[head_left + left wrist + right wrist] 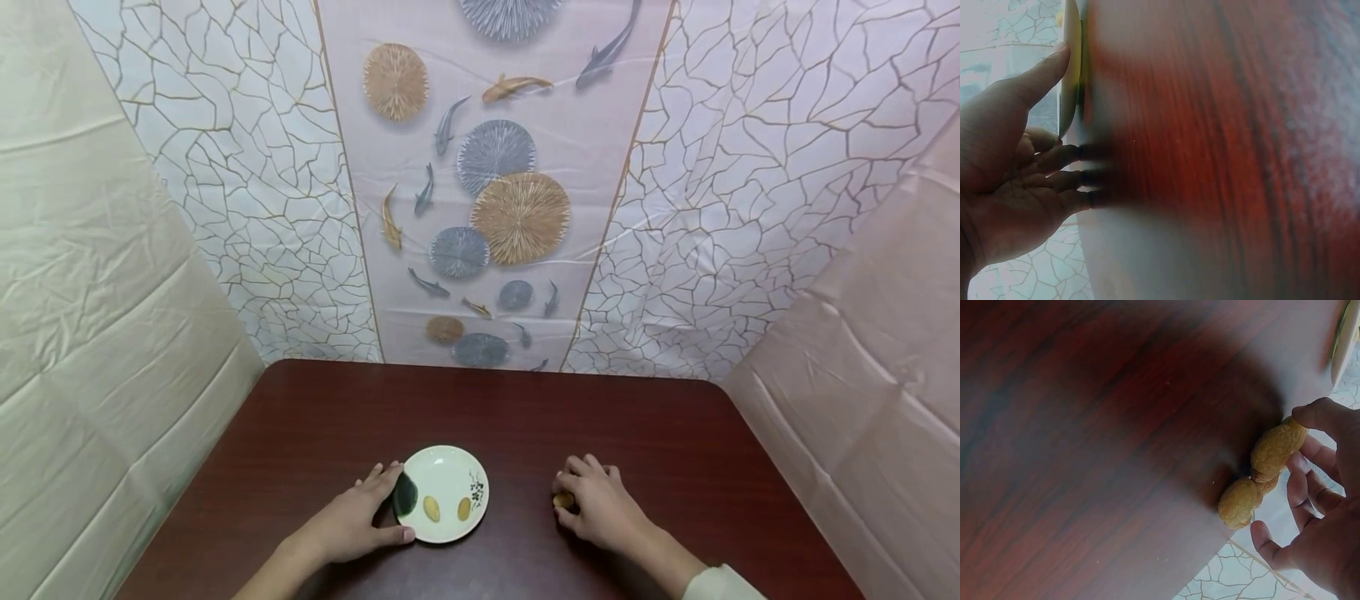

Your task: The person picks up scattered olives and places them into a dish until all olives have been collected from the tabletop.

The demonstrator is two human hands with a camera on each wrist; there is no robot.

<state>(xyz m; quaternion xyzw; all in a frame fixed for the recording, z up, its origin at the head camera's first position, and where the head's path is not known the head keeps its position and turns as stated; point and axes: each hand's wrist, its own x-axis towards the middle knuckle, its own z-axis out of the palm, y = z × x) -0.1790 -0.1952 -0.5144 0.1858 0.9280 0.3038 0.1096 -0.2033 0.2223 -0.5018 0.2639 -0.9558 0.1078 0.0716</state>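
Note:
A round white plate [446, 467] with a dark green patch at its left edge and a small dark flower print carries two yellow oval pieces, a paler one [431, 508] and a browner one [464, 508]. My left hand [352, 518] rests at the plate's left side, thumb on the near rim and fingers spread toward the far rim. To the right of the plate, my right hand [600, 506] pinches a wrinkled yellow-brown oval piece [1297, 432], which looks like dried fruit, between thumb and fingers. Similar pieces [1238, 503] lie against it on the table side.
Both hands work over a dark red-brown wooden table [480, 408]. Behind it hangs a patterned cloth [517, 150] with fish and round discs, and pale fabric walls [112, 292] close in the left and right sides.

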